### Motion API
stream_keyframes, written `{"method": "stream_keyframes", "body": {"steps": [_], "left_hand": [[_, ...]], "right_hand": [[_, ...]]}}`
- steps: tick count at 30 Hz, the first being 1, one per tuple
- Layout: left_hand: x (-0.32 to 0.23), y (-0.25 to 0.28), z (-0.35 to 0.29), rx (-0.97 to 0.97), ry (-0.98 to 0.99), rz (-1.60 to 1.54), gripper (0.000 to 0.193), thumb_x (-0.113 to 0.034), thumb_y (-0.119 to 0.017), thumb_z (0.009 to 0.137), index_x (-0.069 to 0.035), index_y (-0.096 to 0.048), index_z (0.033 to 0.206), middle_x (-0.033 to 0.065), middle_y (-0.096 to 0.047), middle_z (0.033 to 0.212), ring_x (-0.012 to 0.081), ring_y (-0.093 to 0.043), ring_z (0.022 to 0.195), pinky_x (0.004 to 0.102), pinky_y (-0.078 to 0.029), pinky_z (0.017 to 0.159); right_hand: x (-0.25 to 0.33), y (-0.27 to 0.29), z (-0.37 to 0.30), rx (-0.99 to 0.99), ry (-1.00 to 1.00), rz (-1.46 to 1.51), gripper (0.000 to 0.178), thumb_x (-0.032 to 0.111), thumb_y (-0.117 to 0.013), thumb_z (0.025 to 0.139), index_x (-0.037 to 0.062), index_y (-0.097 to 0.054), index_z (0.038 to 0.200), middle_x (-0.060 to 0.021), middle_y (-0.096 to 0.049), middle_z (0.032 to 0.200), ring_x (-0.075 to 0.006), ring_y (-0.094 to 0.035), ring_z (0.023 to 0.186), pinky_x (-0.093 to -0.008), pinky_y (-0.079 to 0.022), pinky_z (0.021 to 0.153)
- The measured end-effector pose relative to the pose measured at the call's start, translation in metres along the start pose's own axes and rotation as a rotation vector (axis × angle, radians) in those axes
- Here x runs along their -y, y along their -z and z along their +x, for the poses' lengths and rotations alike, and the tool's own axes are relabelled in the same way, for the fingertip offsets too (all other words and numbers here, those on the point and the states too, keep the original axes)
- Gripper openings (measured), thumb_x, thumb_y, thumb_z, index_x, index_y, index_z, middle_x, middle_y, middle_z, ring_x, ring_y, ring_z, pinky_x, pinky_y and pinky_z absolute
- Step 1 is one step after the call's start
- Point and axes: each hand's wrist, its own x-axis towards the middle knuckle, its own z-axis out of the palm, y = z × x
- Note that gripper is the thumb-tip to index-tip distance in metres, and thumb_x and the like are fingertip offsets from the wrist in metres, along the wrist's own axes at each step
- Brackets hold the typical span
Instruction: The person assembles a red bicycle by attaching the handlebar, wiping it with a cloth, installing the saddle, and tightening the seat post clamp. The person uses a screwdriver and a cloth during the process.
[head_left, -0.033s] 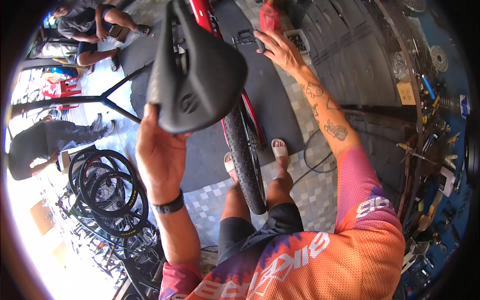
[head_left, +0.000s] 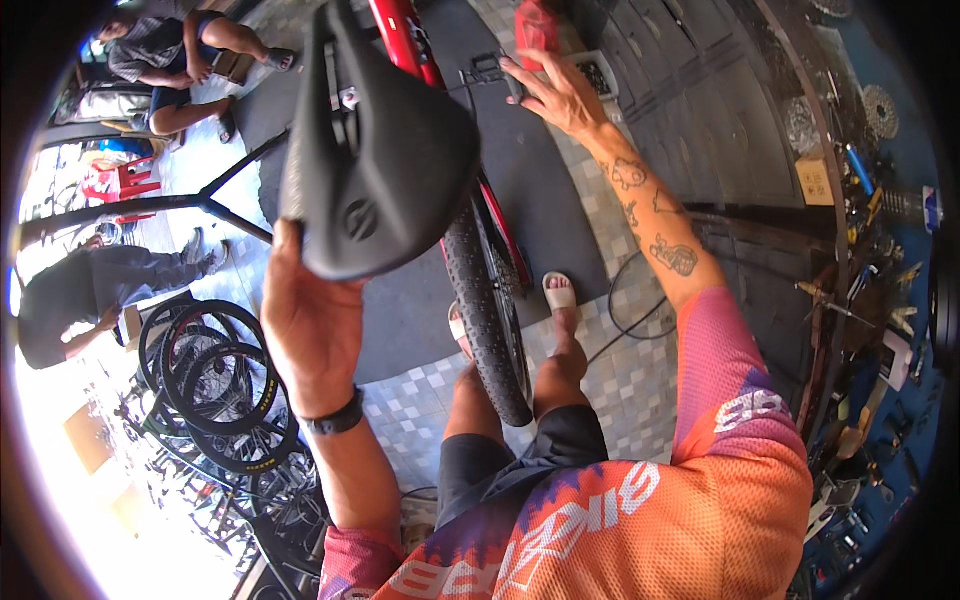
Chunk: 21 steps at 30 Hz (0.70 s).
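Observation:
A black bicycle saddle point(head_left: 385, 165) with a long central slot fills the upper middle, close to me. My left hand point(head_left: 315, 330) is closed on its rear left edge, with the thumb along the side and the other fingers hidden underneath. Beyond the saddle runs the red bicycle frame point(head_left: 400, 35), and the knobby rear tyre point(head_left: 480, 310) points back between my legs. My right arm reaches forward to the right. My right hand point(head_left: 562, 97) is beside a black pedal point(head_left: 486, 68), its fingers curled around a small dark piece that I cannot identify.
Dark drawers point(head_left: 700, 110) and a blue tool panel point(head_left: 900, 400) line the right side. Several tyres and wheels point(head_left: 215, 370) stack at the left near a black stand leg point(head_left: 120, 212). Two people are on the left, one seated point(head_left: 170, 60), one in dark clothes point(head_left: 70, 295).
The saddle and my left hand have shifted slightly left and down. More of the red frame shows beside the saddle. My right hand has moved only a little.

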Motion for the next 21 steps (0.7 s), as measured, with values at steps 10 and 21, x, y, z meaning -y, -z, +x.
{"method": "stream_keyframes", "body": {"steps": [10,21], "left_hand": [[-0.007,0.012,-0.016,-0.164,-0.149,-0.073,0.041,-0.024,-0.056,0.110,-0.009,-0.060,0.148,0.0210,-0.058,0.153,0.0374,-0.058,0.139,0.0571,-0.050,0.115],[-0.005,-0.004,-0.011,-0.373,-0.166,0.129,0.044,-0.032,-0.051,0.112,-0.003,-0.058,0.144,0.0155,-0.067,0.142,0.0278,-0.067,0.129,0.0500,-0.053,0.111]], "right_hand": [[-0.035,-0.023,0.024,-0.019,0.190,0.248,0.051,0.032,-0.083,0.086,0.0106,-0.068,0.130,-0.0036,-0.073,0.125,-0.0237,-0.067,0.116,-0.0405,-0.050,0.106],[0.000,-0.018,0.045,0.157,-0.537,0.732,0.056,0.059,-0.065,0.101,0.0044,-0.078,0.093,-0.0138,-0.072,0.078,-0.0347,-0.072,0.077,-0.0461,-0.055,0.071]]}}
